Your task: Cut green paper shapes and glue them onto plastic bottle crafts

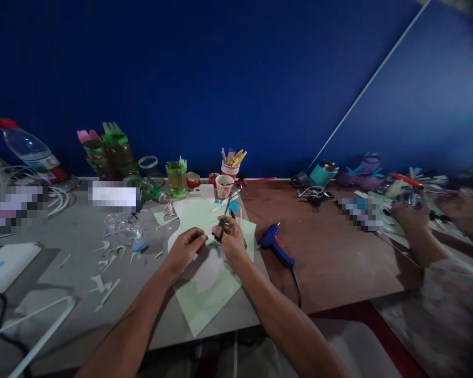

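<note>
Gripping scissors in the right hand, left hand pinched narrow, contents unclear; person works over green paper reaching the grey surface's front edge. Bottle label, back edge, unreadable.

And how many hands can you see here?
4. Near the middle, the wearer's left hand and right hand, the latter holding scissors. At the far right, a co-worker's nearer hand and farther hand. No others show.

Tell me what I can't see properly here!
All in the head view:
Scissors handles: partly covered by the right hand.
Anything inside the left hand: hidden by its fingers.
White rectangle details: blurred by pixel squares.
Co-worker's sleeve: cut off by the right edge.
</note>
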The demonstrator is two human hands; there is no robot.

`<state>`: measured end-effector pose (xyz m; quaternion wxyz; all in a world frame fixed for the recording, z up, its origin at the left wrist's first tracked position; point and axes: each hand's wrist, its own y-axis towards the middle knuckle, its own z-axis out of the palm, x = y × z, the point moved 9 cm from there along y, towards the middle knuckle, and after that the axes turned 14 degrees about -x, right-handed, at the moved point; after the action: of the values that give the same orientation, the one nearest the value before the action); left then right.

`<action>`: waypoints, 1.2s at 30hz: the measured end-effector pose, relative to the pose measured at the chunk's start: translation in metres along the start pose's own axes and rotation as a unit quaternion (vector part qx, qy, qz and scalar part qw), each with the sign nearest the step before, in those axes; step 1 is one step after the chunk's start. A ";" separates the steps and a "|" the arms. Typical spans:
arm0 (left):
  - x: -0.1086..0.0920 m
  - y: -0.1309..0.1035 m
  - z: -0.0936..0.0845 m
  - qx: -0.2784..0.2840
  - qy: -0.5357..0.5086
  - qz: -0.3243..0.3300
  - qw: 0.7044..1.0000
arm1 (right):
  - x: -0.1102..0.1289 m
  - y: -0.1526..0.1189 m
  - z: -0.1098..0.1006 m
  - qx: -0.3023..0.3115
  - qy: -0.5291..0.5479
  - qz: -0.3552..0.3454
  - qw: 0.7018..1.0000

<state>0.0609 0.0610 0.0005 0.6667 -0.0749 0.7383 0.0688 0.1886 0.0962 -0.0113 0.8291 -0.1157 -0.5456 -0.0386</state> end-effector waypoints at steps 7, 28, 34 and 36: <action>0.005 0.006 -0.013 -0.065 0.015 0.003 0.998 | 0.001 -0.007 0.007 0.033 -0.011 -0.006 0.999; -0.005 0.007 -0.034 -0.146 -0.104 0.005 0.984 | 0.003 -0.040 0.035 0.228 -0.244 -0.127 0.934; 0.008 0.011 -0.042 -0.183 -0.191 -0.047 0.963 | -0.004 -0.042 0.035 0.254 -0.209 -0.093 0.940; 0.007 0.011 -0.042 -0.181 -0.164 -0.036 0.969 | -0.003 -0.042 0.036 0.259 -0.232 -0.116 0.930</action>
<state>0.0174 0.0629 -0.0018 0.7561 -0.2085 0.5910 0.1886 0.1472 0.0634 0.0058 0.6706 0.1616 -0.7231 0.0360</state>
